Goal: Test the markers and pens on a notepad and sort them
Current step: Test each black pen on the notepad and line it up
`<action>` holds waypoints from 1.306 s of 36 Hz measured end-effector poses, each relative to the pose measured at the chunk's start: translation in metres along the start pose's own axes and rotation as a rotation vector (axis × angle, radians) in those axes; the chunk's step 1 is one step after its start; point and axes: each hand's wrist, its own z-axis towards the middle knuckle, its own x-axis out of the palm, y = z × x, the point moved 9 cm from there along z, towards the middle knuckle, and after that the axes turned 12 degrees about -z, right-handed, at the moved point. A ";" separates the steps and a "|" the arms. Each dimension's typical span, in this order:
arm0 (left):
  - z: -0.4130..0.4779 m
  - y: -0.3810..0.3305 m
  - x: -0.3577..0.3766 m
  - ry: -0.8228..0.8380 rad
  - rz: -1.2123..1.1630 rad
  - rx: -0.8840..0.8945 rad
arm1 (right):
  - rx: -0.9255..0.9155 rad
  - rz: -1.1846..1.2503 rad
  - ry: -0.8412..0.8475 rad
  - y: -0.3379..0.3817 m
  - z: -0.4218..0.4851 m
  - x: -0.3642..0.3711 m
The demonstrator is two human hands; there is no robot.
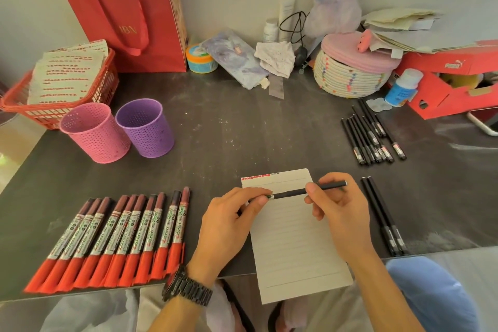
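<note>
Both hands (229,219) (336,205) grip black pen (304,191) over notepad (293,237)

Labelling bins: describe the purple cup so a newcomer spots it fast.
Find the red bag at the back left of the table. In front of it two perforated cups stand side by side. The purple cup is the right one; the pink cup stands to its left.

Markers (116,240) left of notepad (293,245); pens (369,137) right; cups (118,131) behind markers.

Red-capped markers (113,240), black pens (369,137), pink cup (94,132), purple cup (145,128), white lined notepad (293,240).
</note>
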 end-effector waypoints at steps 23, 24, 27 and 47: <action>-0.004 0.002 0.003 0.037 -0.073 -0.057 | -0.028 -0.080 0.112 0.000 0.000 0.010; -0.004 0.002 0.003 0.034 -0.084 -0.058 | -0.029 -0.082 0.115 0.001 -0.001 0.011; -0.004 0.003 0.003 0.022 -0.112 -0.066 | -0.034 -0.091 0.123 0.003 0.000 0.014; 0.003 0.012 0.006 0.006 0.395 -0.122 | 0.172 -0.030 0.004 0.020 0.013 -0.072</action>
